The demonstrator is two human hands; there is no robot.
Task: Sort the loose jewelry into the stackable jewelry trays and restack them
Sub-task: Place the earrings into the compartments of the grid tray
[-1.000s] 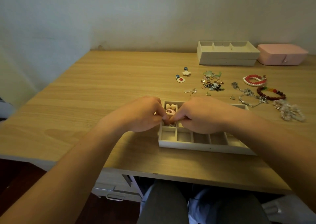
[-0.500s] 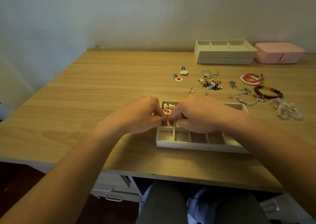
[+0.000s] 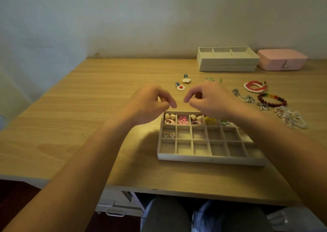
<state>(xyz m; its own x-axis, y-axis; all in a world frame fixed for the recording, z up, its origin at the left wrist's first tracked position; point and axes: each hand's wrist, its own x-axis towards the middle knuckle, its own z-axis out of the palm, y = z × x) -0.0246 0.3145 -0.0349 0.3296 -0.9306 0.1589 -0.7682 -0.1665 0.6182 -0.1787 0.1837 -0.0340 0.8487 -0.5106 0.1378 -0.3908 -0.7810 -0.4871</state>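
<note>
The left hand (image 3: pixel 150 104) and right hand (image 3: pixel 210 99) hang over the far edge of the tray (image 3: pixel 210 159), fingers loosely bent, holding nothing I can see. The right arm hides the tray's right end. Loose jewelry (image 3: pixel 272 100) lies far right, partly hidden.

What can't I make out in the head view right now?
Head view:
- Loose green-tinged charm pile: mostly behind the right hand.
- Beige compartment tray's right-end cells: covered by the right forearm.
- Lower beige stacked tray: inside hidden by the upper tray.
- Silver chain necklaces: small, blurred.
</note>
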